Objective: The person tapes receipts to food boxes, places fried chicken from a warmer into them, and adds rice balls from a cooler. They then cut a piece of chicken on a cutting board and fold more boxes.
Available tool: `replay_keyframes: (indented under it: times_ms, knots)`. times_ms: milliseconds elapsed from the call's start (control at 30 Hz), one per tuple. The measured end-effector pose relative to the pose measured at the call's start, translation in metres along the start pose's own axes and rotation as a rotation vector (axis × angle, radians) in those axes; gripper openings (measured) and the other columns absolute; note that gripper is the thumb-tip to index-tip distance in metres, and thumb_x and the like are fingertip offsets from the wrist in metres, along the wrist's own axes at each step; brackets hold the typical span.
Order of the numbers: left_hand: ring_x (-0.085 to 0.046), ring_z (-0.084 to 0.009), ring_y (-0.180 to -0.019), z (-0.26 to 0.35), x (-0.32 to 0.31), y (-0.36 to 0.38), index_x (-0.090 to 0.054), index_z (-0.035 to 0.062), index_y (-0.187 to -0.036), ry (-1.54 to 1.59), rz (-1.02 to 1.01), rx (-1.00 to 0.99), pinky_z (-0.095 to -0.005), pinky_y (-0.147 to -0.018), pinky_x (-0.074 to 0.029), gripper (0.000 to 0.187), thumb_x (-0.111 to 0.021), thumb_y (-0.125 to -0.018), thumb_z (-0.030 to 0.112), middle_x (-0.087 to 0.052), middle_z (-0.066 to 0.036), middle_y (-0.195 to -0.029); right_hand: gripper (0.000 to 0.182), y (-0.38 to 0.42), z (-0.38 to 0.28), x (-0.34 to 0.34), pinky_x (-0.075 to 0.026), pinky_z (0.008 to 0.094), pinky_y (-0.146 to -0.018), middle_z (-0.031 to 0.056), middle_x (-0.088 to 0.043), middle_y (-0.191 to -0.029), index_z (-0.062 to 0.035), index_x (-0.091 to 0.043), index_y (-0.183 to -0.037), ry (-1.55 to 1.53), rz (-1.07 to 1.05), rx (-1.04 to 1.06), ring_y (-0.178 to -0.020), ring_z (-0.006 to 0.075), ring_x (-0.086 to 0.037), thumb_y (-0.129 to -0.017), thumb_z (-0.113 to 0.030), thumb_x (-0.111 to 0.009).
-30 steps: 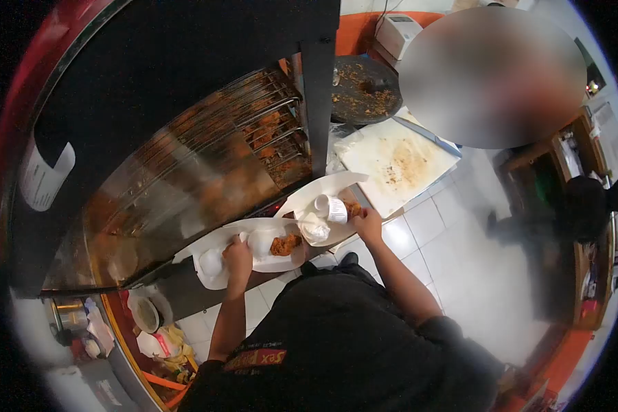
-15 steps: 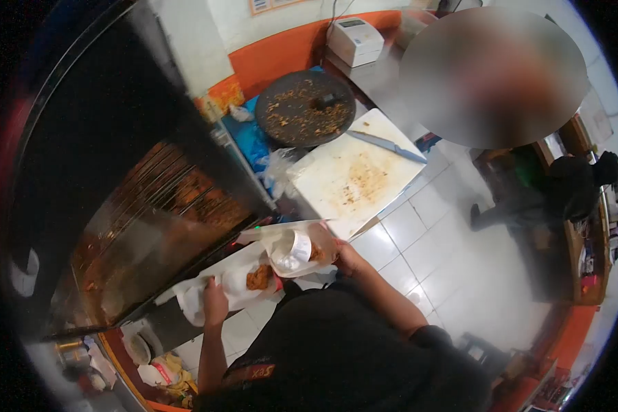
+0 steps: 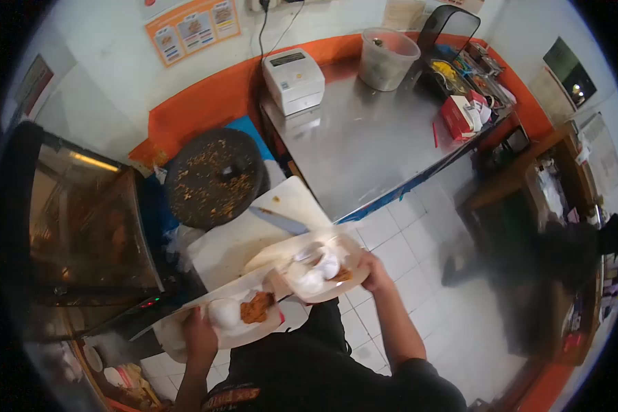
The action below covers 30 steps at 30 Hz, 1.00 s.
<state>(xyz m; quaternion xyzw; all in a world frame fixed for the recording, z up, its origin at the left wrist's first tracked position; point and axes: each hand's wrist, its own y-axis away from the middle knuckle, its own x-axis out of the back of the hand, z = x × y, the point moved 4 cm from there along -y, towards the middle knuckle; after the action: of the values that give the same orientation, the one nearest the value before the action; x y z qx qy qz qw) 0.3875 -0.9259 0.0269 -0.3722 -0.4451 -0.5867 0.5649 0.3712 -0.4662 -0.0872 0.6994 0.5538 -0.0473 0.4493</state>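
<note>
My left hand point(image 3: 200, 335) is closed on the near edge of an open takeaway box point(image 3: 168, 335). Inside that box sit a white mound of rice point(image 3: 224, 313) and a piece of fried chicken point(image 3: 257, 307). A second open takeaway box point(image 3: 354, 248) is gripped at its right side by my right hand point(image 3: 376, 272). It contains white rounded portions, a small cup-like item and a brown fried piece point(image 3: 341, 275), partly covered. Both boxes are held level, side by side, with the right one overlapping the lower edge of a white cutting board point(image 3: 220, 250) from above.
A knife point(image 3: 279, 220) lies on the cutting board. Beside it is a round dark board point(image 3: 209, 185) strewn with crumbs. A steel table point(image 3: 353, 141) bears a label printer point(image 3: 294, 81), a plastic bucket point(image 3: 387, 60) and a red box point(image 3: 458, 117). The glass food cabinet point(image 3: 93, 226) stands left.
My view has swung right, away from the cabinet, bringing the steel table into sight. Both boxes have come along in my hands, and the right one now hangs over the cutting board's edge.
</note>
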Motion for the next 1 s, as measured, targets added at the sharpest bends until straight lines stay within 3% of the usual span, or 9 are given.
replay_keyframes:
  times_ms: [300, 367, 533, 700, 800, 900, 933, 967, 1000]
  knots:
    - [-0.068, -0.0391, -0.088, 0.281, -0.105, -0.143, -0.054, -0.0048, -0.122, -0.010, 0.001, -0.280, -0.0512, -0.081, -0.050, 0.040, -0.060, -0.084, 0.008, -0.069, -0.022, -0.090, 0.078, -0.075, -0.220, 0.215, -0.051, 0.0492, -0.098, 0.0113, -0.053, -0.132, -0.0124, -0.045, -0.141, -0.095, 0.226, 0.281, -0.118, 0.0342, -0.057, -0.064, -0.015, -0.055]
    - [-0.069, -0.0378, -0.087, 0.331, -0.139, -0.186, -0.053, -0.0077, -0.119, -0.083, -0.033, -0.159, -0.0515, -0.079, -0.051, 0.040, -0.060, -0.082, 0.006, -0.070, -0.024, -0.088, 0.077, -0.104, -0.260, 0.231, -0.051, 0.0513, -0.096, 0.0109, -0.052, -0.134, -0.0131, -0.045, -0.141, -0.107, 0.229, 0.320, -0.119, 0.0340, -0.057, -0.064, -0.017, -0.055]
    - [-0.071, -0.0455, -0.085, 0.430, -0.174, -0.266, -0.051, -0.0136, -0.117, 0.115, 0.013, -0.230, -0.0496, -0.076, -0.057, 0.036, -0.055, -0.083, -0.001, -0.069, -0.032, -0.086, 0.049, -0.198, -0.339, 0.266, -0.056, 0.0484, -0.076, 0.0124, -0.062, -0.109, -0.0044, -0.054, -0.124, -0.078, 0.185, 0.342, -0.101, 0.0297, -0.064, -0.079, -0.023, -0.059]
    - [-0.071, -0.0435, -0.090, 0.472, -0.228, -0.342, -0.054, -0.0140, -0.117, 0.285, 0.141, -0.231, -0.0473, -0.080, -0.058, 0.033, -0.050, -0.088, 0.002, -0.069, -0.032, -0.092, 0.038, -0.252, -0.391, 0.264, -0.055, 0.0363, -0.077, 0.0029, -0.062, -0.088, -0.0078, -0.059, -0.104, 0.075, 0.354, 0.354, -0.096, 0.0204, -0.064, -0.087, -0.040, -0.071]
    - [-0.069, -0.0419, -0.099, 0.478, -0.284, -0.394, -0.054, -0.0115, -0.120, 0.234, 0.063, -0.312, -0.0472, -0.087, -0.055, 0.036, -0.055, -0.089, 0.007, -0.068, -0.031, -0.103, 0.052, -0.281, -0.396, 0.290, -0.044, 0.0425, -0.104, 0.0101, -0.058, -0.132, -0.0058, -0.057, -0.133, 0.056, 0.456, 0.662, -0.123, 0.0251, -0.051, -0.094, -0.040, -0.062]
    - [-0.061, -0.0425, -0.111, 0.494, -0.260, -0.389, -0.054, -0.0071, -0.130, 0.394, 0.043, -0.357, -0.0494, -0.099, -0.047, 0.043, -0.059, -0.091, 0.012, -0.064, -0.028, -0.116, 0.054, -0.237, -0.366, 0.286, -0.041, 0.0418, -0.107, 0.0133, -0.054, -0.140, -0.0046, -0.052, -0.142, 0.173, 0.441, 0.774, -0.128, 0.0290, -0.049, -0.097, -0.035, -0.057]
    - [-0.062, -0.0424, -0.107, 0.486, -0.241, -0.368, -0.056, -0.0044, -0.127, 0.498, 0.275, -0.554, -0.0504, -0.095, -0.048, 0.039, -0.058, -0.092, 0.014, -0.065, -0.028, -0.113, 0.053, -0.197, -0.357, 0.264, -0.038, 0.0456, -0.112, 0.0166, -0.048, -0.148, -0.0045, -0.050, -0.144, 0.265, 0.391, 0.794, -0.136, 0.0350, -0.043, -0.101, -0.036, -0.050]
    - [-0.065, -0.0419, -0.100, 0.482, -0.182, -0.333, -0.058, -0.0002, -0.126, 0.536, -0.159, -0.246, -0.0500, -0.091, -0.050, 0.037, -0.059, -0.093, 0.016, -0.066, -0.027, -0.107, 0.051, -0.172, -0.338, 0.250, -0.037, 0.0483, -0.112, 0.0192, -0.050, -0.146, -0.0018, -0.048, -0.144, 0.242, 0.470, 0.765, -0.137, 0.0350, -0.043, -0.102, -0.031, -0.046]
    - [-0.067, -0.0411, -0.091, 0.458, -0.172, -0.315, -0.062, 0.0033, -0.120, 0.542, 0.282, -0.446, -0.0506, -0.083, -0.053, 0.031, -0.058, -0.093, 0.017, -0.068, -0.024, -0.099, 0.055, -0.155, -0.317, 0.238, -0.035, 0.0491, -0.114, 0.0192, -0.048, -0.147, -0.0005, -0.045, -0.145, 0.181, 0.429, 0.713, -0.138, 0.0354, -0.042, -0.102, -0.033, -0.046]
